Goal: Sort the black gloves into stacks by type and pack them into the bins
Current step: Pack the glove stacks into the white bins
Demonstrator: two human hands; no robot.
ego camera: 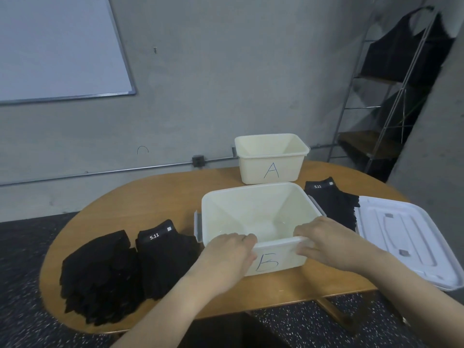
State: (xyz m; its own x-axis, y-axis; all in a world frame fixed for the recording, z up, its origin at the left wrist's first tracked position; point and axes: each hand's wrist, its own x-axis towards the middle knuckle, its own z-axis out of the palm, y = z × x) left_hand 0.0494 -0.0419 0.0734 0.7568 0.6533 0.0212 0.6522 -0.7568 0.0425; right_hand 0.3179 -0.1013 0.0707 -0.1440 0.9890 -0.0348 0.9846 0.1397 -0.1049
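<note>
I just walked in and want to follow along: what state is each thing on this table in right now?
White plastic bin marked B: open, empty, near rim gripped.
Cream plastic bin marked A: open, looks empty.
White plastic lid: off, flat on table.
Three black glove stacks: unpacked, on table.
Left hand: grips bin B's rim.
Right hand: grips the same rim.

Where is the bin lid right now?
In the head view the white lid lies flat on the table's right end, right of bin B, beside the glove stack.
</note>
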